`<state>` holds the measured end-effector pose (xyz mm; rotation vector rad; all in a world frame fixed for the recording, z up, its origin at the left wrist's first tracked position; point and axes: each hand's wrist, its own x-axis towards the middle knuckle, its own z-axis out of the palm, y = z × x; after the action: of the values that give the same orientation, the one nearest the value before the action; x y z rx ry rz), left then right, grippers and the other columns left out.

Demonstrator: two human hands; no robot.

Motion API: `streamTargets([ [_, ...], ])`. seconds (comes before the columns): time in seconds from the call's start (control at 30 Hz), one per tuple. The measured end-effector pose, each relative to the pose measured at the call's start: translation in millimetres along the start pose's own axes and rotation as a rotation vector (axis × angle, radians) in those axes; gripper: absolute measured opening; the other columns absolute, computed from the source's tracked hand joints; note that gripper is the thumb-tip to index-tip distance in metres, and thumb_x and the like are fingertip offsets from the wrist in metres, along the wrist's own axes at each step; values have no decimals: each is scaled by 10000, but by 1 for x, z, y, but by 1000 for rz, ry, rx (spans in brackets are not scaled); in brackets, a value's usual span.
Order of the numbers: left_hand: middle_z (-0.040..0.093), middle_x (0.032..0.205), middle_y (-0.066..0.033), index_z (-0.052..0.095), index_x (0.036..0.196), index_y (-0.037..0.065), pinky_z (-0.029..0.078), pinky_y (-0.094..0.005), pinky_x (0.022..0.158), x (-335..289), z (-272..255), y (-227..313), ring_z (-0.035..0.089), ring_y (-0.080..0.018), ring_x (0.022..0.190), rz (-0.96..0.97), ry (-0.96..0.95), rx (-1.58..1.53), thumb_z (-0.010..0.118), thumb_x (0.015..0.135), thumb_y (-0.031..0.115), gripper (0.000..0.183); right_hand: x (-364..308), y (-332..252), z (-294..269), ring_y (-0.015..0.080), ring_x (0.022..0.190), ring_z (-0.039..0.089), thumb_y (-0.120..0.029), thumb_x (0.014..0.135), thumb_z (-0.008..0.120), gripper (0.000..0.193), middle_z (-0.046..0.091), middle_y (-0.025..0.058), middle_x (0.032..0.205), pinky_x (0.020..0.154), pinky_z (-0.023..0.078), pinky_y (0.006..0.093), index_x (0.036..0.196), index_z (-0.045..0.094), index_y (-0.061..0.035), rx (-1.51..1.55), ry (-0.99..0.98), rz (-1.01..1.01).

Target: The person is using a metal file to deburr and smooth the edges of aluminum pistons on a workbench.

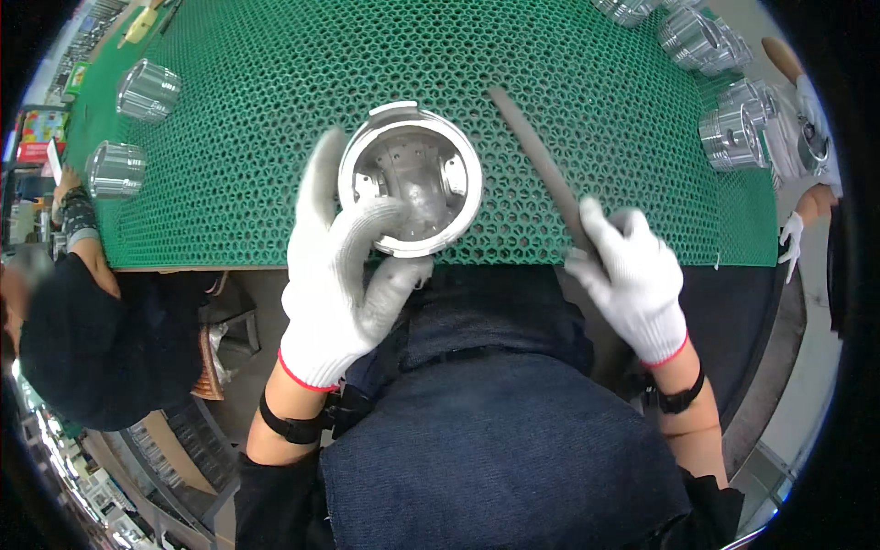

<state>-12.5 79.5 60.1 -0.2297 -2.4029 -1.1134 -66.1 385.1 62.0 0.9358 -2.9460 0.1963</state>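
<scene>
In a white knit glove with a red cuff, my left hand (pixel 344 266) grips a silver metal piston (pixel 472 174), its hollow side facing up. Some of the fingers reach into the hollow and the others lie along the outside of the wall. Two pin bosses show inside the piston. My right hand (pixel 632 270), gloved the same way, is closed round the near end of a long, flat, grey file (pixel 536 151). The file slants up and to the left, its far end beside the piston but apart from it.
A green honeycomb mat (pixel 605 82) covers the table. Two pistons (pixel 148 90) stand at the left, and several more (pixel 731 137) are grouped at the right edge. A co-worker (pixel 92 339) sits at the left; another person's gloved hand (pixel 791 240) shows at the far right.
</scene>
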Motion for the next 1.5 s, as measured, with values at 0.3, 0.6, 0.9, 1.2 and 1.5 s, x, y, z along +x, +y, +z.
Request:
streamTargets([
  [0.3, 448, 1421, -416, 716, 1008, 37, 574, -463, 890, -6, 2, 0, 670, -484, 1104, 61, -39, 122, 740, 867, 306, 304, -15, 4, -57, 100, 699, 613, -13, 847, 614, 652, 691, 106, 1278, 721, 527, 238, 1485, 482, 1, 1151, -244, 498],
  [0.6, 452, 1404, -425, 695, 1084, 2, 545, -500, 942, -4, -7, 12, 627, -518, 1157, -87, -170, 202, 733, 853, 304, 382, 53, -32, -44, 61, 572, 510, -300, 976, 620, 704, 652, 80, 981, 529, 430, 224, 1524, 372, 64, 1654, -864, 222],
  [0.9, 632, 1215, -232, 330, 1534, -87, 493, -456, 939, -19, -40, 23, 625, -387, 1077, -225, -373, 152, 867, 718, 213, 1022, 80, 7, -13, 292, 860, 710, -183, 856, 761, 624, 651, 87, 989, 753, 590, 392, 1436, 561, -297, 41, 36, -9],
  [1.2, 686, 1208, -192, 642, 1270, 31, 588, -314, 694, 21, -45, 40, 742, -225, 848, -78, -480, 9, 824, 758, 128, 552, 57, 21, 13, 259, 818, 710, -110, 843, 771, 412, 681, 94, 1055, 709, 575, 360, 1246, 702, -159, 199, 282, -35],
  [1.5, 696, 879, -86, 666, 1110, -8, 487, -298, 653, 21, -103, -56, 617, -167, 720, -347, 63, 225, 814, 858, 171, 343, -7, 37, -59, 195, 953, 596, -247, 987, 589, 413, 602, 111, 1193, 823, 501, 324, 1312, 568, 6, 413, 716, 77],
])
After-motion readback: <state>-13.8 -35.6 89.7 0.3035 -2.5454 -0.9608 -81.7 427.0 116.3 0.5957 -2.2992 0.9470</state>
